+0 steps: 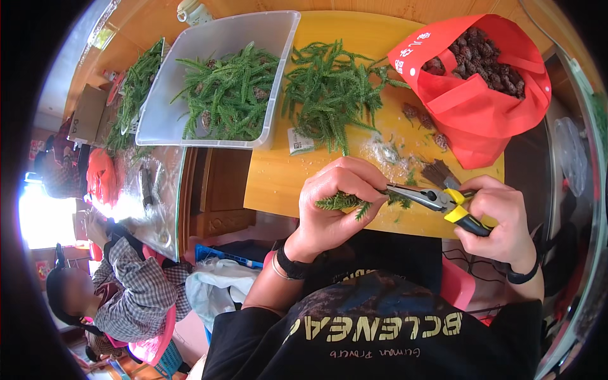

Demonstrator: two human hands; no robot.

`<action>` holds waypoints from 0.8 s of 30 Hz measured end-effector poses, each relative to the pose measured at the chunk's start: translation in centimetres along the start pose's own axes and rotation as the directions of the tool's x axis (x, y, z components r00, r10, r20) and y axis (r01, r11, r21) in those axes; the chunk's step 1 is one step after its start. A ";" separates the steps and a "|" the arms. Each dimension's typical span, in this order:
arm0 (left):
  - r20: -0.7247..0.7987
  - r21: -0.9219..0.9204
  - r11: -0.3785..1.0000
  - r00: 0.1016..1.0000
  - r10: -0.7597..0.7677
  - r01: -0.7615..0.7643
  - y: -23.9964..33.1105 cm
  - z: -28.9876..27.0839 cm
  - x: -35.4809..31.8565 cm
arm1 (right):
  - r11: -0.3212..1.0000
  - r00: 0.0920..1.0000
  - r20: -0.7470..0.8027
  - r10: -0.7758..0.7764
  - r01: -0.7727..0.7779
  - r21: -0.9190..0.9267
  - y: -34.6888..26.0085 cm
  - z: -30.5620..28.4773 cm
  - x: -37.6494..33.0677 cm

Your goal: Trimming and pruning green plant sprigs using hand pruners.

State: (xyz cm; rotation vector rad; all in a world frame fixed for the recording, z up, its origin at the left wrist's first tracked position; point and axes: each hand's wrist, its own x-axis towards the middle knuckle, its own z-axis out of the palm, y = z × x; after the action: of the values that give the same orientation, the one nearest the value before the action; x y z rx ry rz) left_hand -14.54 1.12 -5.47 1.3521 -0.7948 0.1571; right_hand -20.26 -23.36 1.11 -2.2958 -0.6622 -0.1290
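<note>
Over the near edge of the yellow table [272, 183], my left hand [326, 190] pinches a green pine sprig [339, 201], its needles poking out below the fingers. My right hand [503, 221] is wrapped around pliers [434, 198] with yellow and black handles. The jaws point left and meet the sprig's end at my left fingertips; whether they grip anything there is too small to tell. Just behind the pliers lies a bunch of thin brown stems or wires [437, 172]. White flaky powder [386, 152] is scattered beyond my left hand.
A clear plastic bin [277, 82] holds green sprigs and pine cones. Beside it lies a loose pile of sprigs [332, 88]. A red bag [456, 120] full of pine cones stands at far right, with loose cones [425, 120] nearby. At left, another person [136, 278] sits by a glass-topped table.
</note>
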 end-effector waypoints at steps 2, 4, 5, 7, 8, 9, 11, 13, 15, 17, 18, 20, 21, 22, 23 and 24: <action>0.008 -0.028 1.000 1.000 0.009 -0.009 -0.1 -0.1 0.1 | 1.000 1.000 0.010 -0.005 0.005 0.019 0.0 -0.1 0.0; 0.016 -0.054 0.998 1.000 0.018 -0.018 -0.4 -0.2 0.2 | 0.999 1.000 0.020 -0.011 0.010 0.040 0.1 -0.1 0.0; 0.031 -0.096 0.995 1.000 0.000 0.003 -0.6 -0.3 0.2 | 0.999 0.999 0.040 -0.007 0.005 0.046 0.1 -0.2 0.0; 0.046 -0.139 0.990 0.999 -0.018 0.024 -0.8 -0.5 0.3 | 0.999 0.998 0.060 -0.003 0.000 0.051 0.2 -0.3 0.1; 0.059 -0.156 0.988 0.998 -0.013 0.022 -0.9 -0.6 0.3 | 0.997 0.996 0.091 0.014 -0.021 0.077 0.1 -0.4 0.1; 0.072 -0.172 0.985 0.997 -0.007 0.020 -0.9 -0.6 0.3 | 0.994 0.992 0.122 0.031 -0.044 0.101 0.1 -0.5 0.2; 0.070 -0.180 0.983 0.997 -0.009 0.022 -1.2 -0.7 0.3 | 0.990 0.983 0.176 0.051 -0.073 0.123 0.3 -0.8 0.2; 0.069 -0.189 0.982 0.998 -0.011 0.024 -1.3 -0.8 0.3 | 0.984 0.971 0.229 0.069 -0.104 0.143 0.4 -1.2 0.3; 0.114 -0.228 0.974 0.993 0.030 -0.003 -1.4 -0.9 0.5 | 0.964 0.904 0.414 0.108 -0.196 0.179 0.6 -1.7 0.5; 0.123 -0.232 0.972 0.991 0.056 -0.026 -1.3 -0.9 0.6 | 0.945 0.867 0.487 0.105 -0.240 0.223 1.1 -2.0 0.6; 0.131 -0.236 0.970 0.988 0.083 -0.051 -1.2 -0.9 0.7 | 0.922 0.825 0.557 0.096 -0.285 0.263 1.2 -2.0 0.7; 0.149 -0.251 0.966 0.983 0.103 -0.063 -0.8 -0.9 1.0 | 0.857 0.783 0.615 0.089 -0.375 0.354 1.3 -1.8 0.8; 0.167 -0.266 0.961 0.978 0.123 -0.076 -0.7 -1.0 1.0 | 0.774 0.739 0.670 0.071 -0.464 0.430 1.4 -1.7 0.9; 0.168 -0.267 0.961 0.978 0.124 -0.076 -0.7 -1.0 1.1 | 0.774 0.740 0.668 0.073 -0.464 0.430 1.6 -1.7 1.0; 0.183 -0.290 0.953 0.972 0.144 -0.086 -0.6 -1.0 1.1 | 0.748 0.706 0.708 0.018 -0.479 0.459 1.8 -1.7 1.0; 0.197 -0.313 0.945 0.966 0.164 -0.096 -0.6 -1.0 1.1 | 0.720 0.670 0.741 -0.038 -0.496 0.486 2.1 -1.7 1.1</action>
State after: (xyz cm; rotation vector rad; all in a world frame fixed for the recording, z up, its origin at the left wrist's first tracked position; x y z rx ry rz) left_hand -13.00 1.51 -5.33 1.0371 -1.0529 -0.0131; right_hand -18.10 -25.29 1.40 -1.6260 -0.6067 1.0484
